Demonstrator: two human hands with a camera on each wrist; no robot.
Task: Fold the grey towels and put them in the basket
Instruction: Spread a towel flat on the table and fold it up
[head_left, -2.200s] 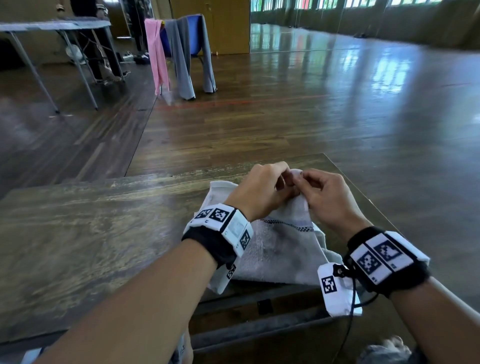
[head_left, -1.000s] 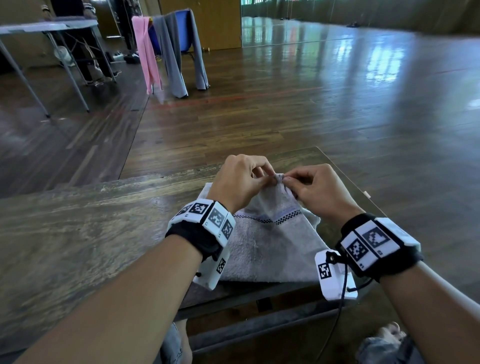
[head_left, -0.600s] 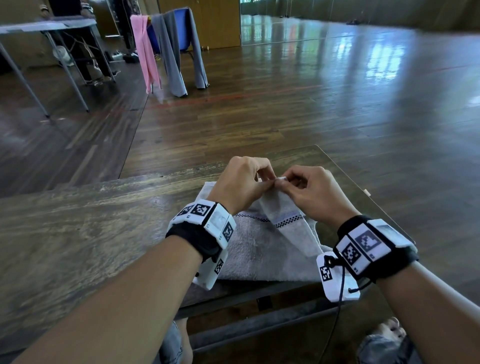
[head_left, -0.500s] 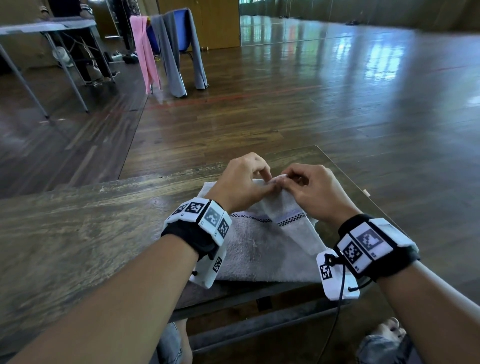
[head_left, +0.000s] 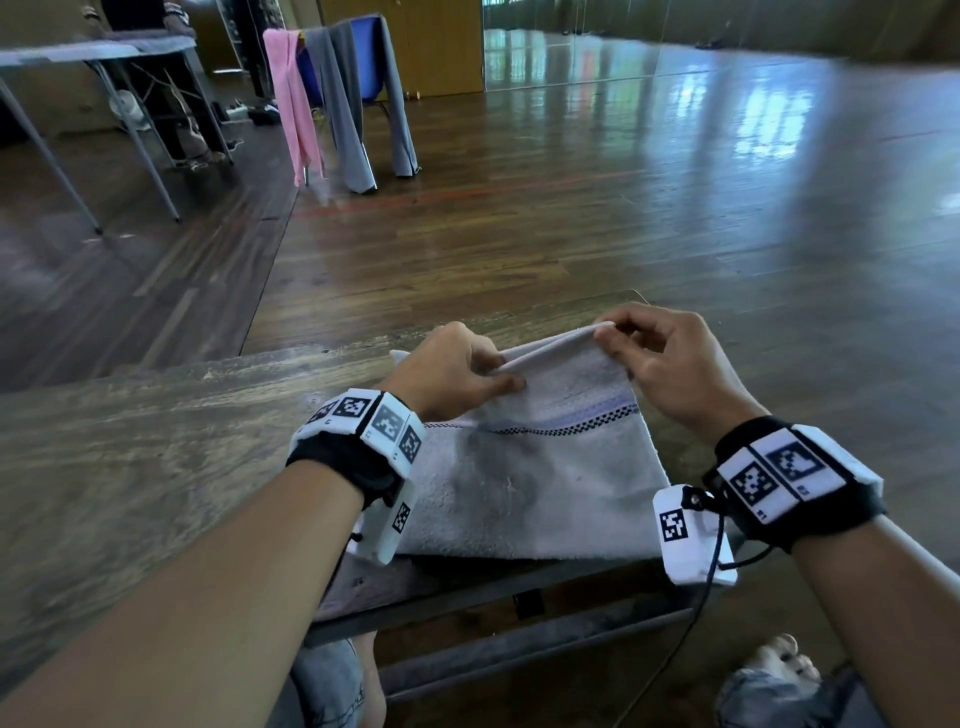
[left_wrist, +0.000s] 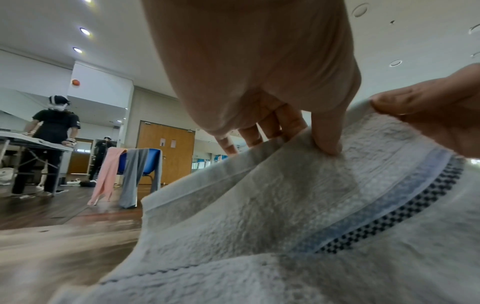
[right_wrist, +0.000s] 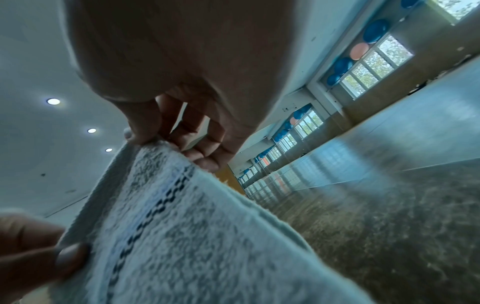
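A grey towel (head_left: 540, 483) with a blue and checkered stripe lies on the right end of the worn wooden table (head_left: 130, 467), its near edge at the table's front. My left hand (head_left: 457, 371) pinches the towel's far hem, thumb on top. My right hand (head_left: 649, 353) pinches the same hem farther right and holds it raised above the table. In the left wrist view the thumb presses the towel (left_wrist: 285, 205) against the fingers. The right wrist view shows thumb and fingers pinching the towel (right_wrist: 168, 205) at its hem. No basket is in view.
A blue chair (head_left: 363, 78) draped with pink and grey cloths stands on the wooden floor beyond the table. A folding table (head_left: 78, 52) stands at the far left, with a person (left_wrist: 52, 144) beside it. The table's right edge lies just past my right hand.
My hands, together at one point on the towel's hem, have drawn apart along it. The hem is now stretched between them and the towel is spread wider.
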